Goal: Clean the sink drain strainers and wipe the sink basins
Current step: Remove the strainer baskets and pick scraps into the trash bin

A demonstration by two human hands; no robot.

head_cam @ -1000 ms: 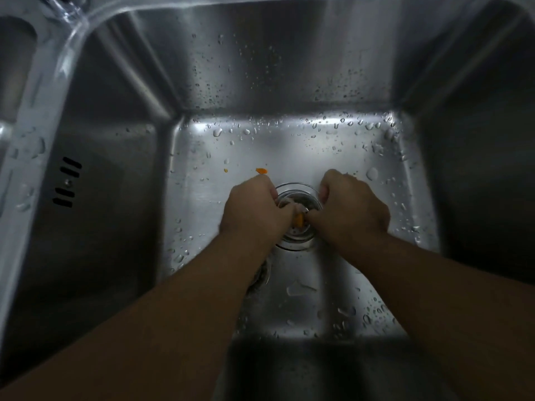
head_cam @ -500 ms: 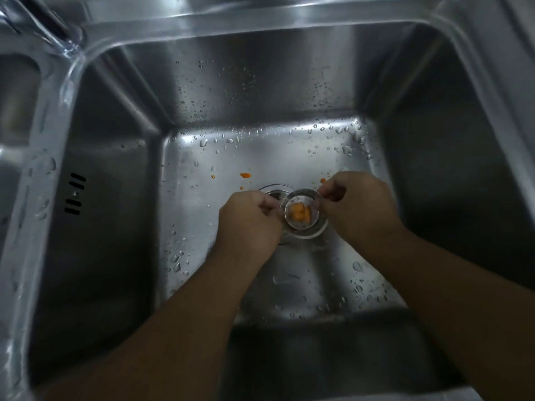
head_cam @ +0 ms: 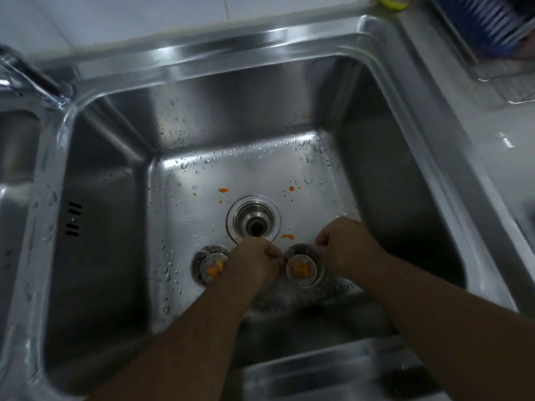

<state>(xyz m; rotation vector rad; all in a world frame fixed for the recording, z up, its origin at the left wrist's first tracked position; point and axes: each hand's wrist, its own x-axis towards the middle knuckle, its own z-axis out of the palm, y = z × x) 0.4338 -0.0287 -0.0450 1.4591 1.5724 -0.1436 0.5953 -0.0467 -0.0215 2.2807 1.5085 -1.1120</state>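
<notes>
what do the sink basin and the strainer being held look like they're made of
Sink basin: looks like stainless steel with a brushed, semi-gloss finish; it shows grey streaky reflections, bright glints on the rim and beading water drops.

Strainer, held between the left hand and right hand: probably thin metal too, given its shiny grey rim, though motion blur leaves it open. Orange bits sit inside.

One open drain (head_cam: 254, 219), two strainers (head_cam: 301, 269) (head_cam: 210, 268), two hands (head_cam: 254, 263) (head_cam: 348, 246), and four orange scraps on the basin floor (head_cam: 185, 198).
</notes>
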